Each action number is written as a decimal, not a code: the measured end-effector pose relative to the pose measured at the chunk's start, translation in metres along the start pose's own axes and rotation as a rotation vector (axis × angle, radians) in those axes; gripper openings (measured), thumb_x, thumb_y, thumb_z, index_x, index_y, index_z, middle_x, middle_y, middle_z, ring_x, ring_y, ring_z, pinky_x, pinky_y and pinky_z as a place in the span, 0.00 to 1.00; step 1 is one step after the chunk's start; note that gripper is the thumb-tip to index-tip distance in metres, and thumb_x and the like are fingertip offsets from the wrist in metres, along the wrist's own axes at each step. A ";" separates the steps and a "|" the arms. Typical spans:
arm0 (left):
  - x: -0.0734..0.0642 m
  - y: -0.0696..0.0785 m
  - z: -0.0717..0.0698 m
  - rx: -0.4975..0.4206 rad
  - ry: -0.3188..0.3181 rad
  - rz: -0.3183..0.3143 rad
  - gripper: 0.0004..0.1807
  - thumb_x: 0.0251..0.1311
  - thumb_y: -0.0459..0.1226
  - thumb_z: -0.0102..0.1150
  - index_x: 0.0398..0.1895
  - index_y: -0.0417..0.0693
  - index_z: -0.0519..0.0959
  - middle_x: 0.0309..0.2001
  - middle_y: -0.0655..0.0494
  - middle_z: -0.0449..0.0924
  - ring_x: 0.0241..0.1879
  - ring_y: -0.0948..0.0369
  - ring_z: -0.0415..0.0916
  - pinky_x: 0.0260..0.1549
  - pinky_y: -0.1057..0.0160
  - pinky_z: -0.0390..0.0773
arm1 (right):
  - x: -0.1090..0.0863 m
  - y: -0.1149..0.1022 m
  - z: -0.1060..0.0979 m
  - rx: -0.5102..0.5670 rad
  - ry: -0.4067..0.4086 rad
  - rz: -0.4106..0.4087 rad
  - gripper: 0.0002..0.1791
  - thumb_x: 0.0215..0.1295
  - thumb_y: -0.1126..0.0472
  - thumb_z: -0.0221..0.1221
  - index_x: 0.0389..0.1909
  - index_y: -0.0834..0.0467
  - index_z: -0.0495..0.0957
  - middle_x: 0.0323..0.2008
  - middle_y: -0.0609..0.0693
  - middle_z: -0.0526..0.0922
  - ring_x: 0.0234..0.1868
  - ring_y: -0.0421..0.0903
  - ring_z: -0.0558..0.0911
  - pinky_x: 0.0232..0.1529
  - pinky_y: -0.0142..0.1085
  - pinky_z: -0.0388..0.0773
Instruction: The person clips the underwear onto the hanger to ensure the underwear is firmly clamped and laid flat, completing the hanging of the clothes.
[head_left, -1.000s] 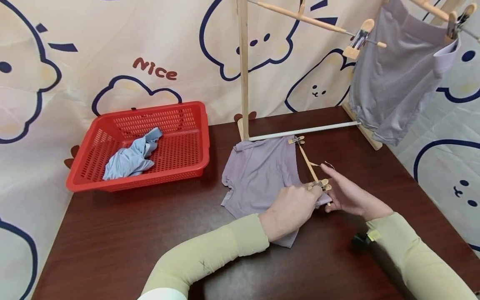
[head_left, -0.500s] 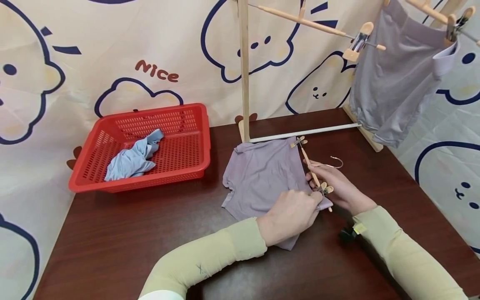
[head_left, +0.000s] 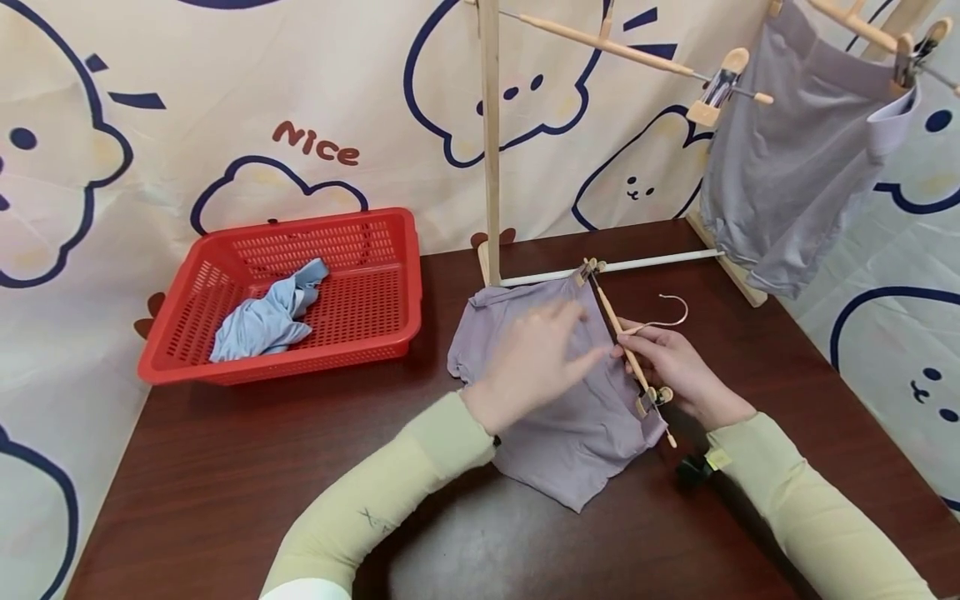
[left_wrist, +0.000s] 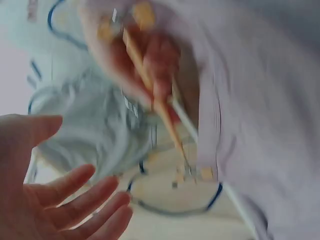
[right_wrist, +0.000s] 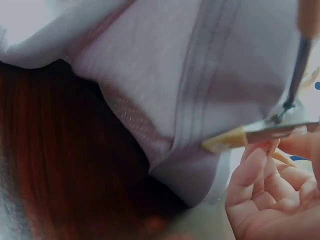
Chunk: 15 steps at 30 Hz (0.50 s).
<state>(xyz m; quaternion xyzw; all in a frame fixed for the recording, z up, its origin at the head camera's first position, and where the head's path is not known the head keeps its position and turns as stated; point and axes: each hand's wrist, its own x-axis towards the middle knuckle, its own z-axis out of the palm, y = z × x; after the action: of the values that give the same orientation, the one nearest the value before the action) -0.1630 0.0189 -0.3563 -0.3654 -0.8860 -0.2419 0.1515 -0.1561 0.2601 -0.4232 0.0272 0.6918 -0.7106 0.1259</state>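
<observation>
Lilac shorts (head_left: 570, 433) lie on the table, their waistband clipped at both ends to a wooden clip hanger (head_left: 611, 315). My right hand (head_left: 678, 367) holds the hanger bar near its middle, beside the metal hook (head_left: 678, 310). Blurred with motion, my left hand (head_left: 532, 358) hovers over the shorts, fingers apart and nothing in them. In the left wrist view, the left hand (left_wrist: 65, 195) is spread away from the hanger. One clip (right_wrist: 225, 140) bites the waistband's folded edge in the right wrist view.
A red basket (head_left: 367, 342) with a light blue garment (head_left: 262, 321) stands at the left. Behind the shorts rises a wooden rack post (head_left: 491, 150) with a white bottom bar (head_left: 660, 260). Another clip hanger (head_left: 607, 42) and grey-purple shorts (head_left: 795, 158) hang overhead on the right.
My right hand has taken hold of the hanger bar. The left hand has let go at the near clip and moved left and up over the shorts. The hanger's near end has shifted slightly nearer.
</observation>
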 end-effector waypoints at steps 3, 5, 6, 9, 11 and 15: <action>0.011 -0.018 -0.014 -0.007 0.093 -0.066 0.27 0.65 0.53 0.65 0.57 0.45 0.77 0.49 0.53 0.79 0.50 0.55 0.76 0.48 0.58 0.77 | 0.000 -0.005 0.000 -0.028 0.003 -0.032 0.26 0.77 0.60 0.56 0.68 0.72 0.67 0.39 0.49 0.84 0.27 0.38 0.78 0.25 0.29 0.76; 0.019 -0.029 -0.023 -0.027 0.157 -0.113 0.30 0.64 0.51 0.67 0.61 0.42 0.74 0.56 0.50 0.76 0.55 0.52 0.72 0.54 0.57 0.74 | -0.002 -0.009 -0.001 -0.050 0.003 -0.045 0.24 0.77 0.62 0.55 0.65 0.75 0.69 0.50 0.50 0.82 0.28 0.38 0.77 0.25 0.29 0.75; 0.023 -0.035 -0.026 -0.041 0.191 -0.131 0.32 0.64 0.50 0.67 0.63 0.40 0.72 0.57 0.48 0.74 0.56 0.52 0.71 0.56 0.58 0.72 | -0.002 -0.011 -0.001 -0.066 0.009 -0.047 0.22 0.78 0.62 0.54 0.62 0.76 0.71 0.56 0.50 0.80 0.28 0.38 0.77 0.25 0.29 0.75; 0.034 -0.049 -0.035 -0.093 0.291 -0.182 0.39 0.63 0.48 0.68 0.69 0.36 0.65 0.62 0.44 0.69 0.60 0.50 0.66 0.61 0.59 0.67 | -0.004 -0.019 -0.003 -0.115 0.003 -0.069 0.20 0.78 0.64 0.52 0.55 0.80 0.73 0.71 0.52 0.67 0.28 0.39 0.77 0.26 0.28 0.75; 0.041 -0.057 -0.040 -0.114 0.339 -0.209 0.43 0.64 0.48 0.67 0.72 0.34 0.59 0.64 0.42 0.66 0.61 0.50 0.65 0.64 0.60 0.64 | -0.004 -0.023 -0.004 -0.151 -0.004 -0.093 0.19 0.78 0.64 0.51 0.55 0.80 0.74 0.74 0.55 0.64 0.28 0.39 0.77 0.26 0.28 0.75; 0.055 -0.070 -0.047 -0.173 0.358 -0.272 0.46 0.67 0.45 0.65 0.77 0.35 0.50 0.70 0.41 0.61 0.67 0.52 0.62 0.68 0.64 0.58 | -0.004 -0.031 -0.005 -0.186 -0.017 -0.141 0.21 0.78 0.63 0.53 0.57 0.79 0.73 0.73 0.56 0.66 0.30 0.39 0.78 0.29 0.28 0.76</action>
<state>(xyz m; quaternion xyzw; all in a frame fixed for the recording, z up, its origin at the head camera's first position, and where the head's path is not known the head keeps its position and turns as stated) -0.2474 -0.0180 -0.3153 -0.2054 -0.8620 -0.3962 0.2402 -0.1596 0.2659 -0.3918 -0.0395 0.7539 -0.6505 0.0836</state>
